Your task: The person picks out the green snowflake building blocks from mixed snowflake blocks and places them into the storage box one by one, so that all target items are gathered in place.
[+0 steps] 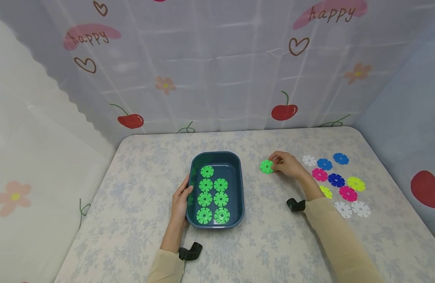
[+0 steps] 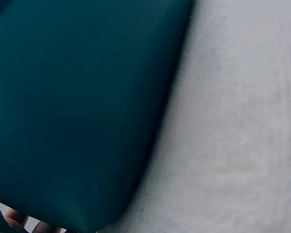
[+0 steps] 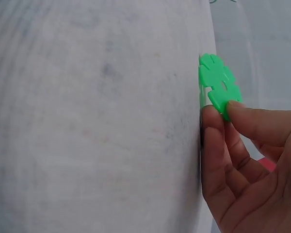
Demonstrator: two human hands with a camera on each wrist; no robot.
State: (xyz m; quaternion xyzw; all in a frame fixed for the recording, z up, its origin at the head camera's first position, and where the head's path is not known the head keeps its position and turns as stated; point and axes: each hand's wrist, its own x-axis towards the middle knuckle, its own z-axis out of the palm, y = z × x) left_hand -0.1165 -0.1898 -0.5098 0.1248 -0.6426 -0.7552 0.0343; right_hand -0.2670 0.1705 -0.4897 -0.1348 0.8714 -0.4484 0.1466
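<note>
A dark teal plastic tray (image 1: 235,177) lies on the table with several green snowflake discs (image 1: 205,199) inside, in two columns. My left hand (image 1: 181,198) grips the tray's left side, the thumb over the rim. In the left wrist view the tray's outer wall (image 2: 77,97) fills much of the picture, and only bits of fingers (image 2: 44,226) show at the bottom. Right of the tray, my right hand (image 1: 289,164) pinches one green notched disc (image 1: 266,166) by its edge. The right wrist view shows this disc (image 3: 214,77) tilted up between thumb and forefinger, close to the tabletop.
Several loose discs in white, blue, pink and yellow lie at the table's right, among them a dark blue disc (image 1: 336,180), beside my right forearm. A printed curtain (image 1: 221,78) hangs behind the table's far edge. Each wrist carries a black camera mount (image 1: 296,205).
</note>
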